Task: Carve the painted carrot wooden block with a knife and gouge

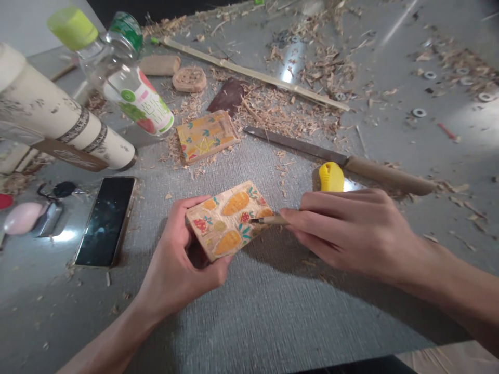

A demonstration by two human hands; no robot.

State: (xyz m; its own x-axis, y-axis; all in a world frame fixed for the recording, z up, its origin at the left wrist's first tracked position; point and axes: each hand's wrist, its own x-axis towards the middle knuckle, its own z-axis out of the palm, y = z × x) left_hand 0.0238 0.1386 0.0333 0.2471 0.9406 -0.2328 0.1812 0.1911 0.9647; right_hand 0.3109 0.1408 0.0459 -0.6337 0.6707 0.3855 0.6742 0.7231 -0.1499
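Note:
A small rectangular wooden block (pixel 216 224) rests in my left hand (pixel 177 254), gripped by its edges with the thumb at the near side. Its top face carries painted orange carrot shapes, red spots and teal leaves, with pale cut wood between them. In my right hand (pixel 343 226) the fingers pinch a slim carving tool (pixel 273 220) with a light handle and a short dark tip. That tip is at the block's face, near a red spot; whether it touches cannot be made out. Beyond the block lies a second painted wooden block (pixel 208 136).
A long file (pixel 304 145) with a wooden handle lies beyond my right hand, near a yellow plastic object (pixel 331 176). At left are a phone (pixel 106 222), a clear bottle (pixel 134 96) and a tall cream tumbler (pixel 58 111). Wood shavings (pixel 273 119), washers (pixel 419 112) and a thin stick (pixel 249 71) lie farther back.

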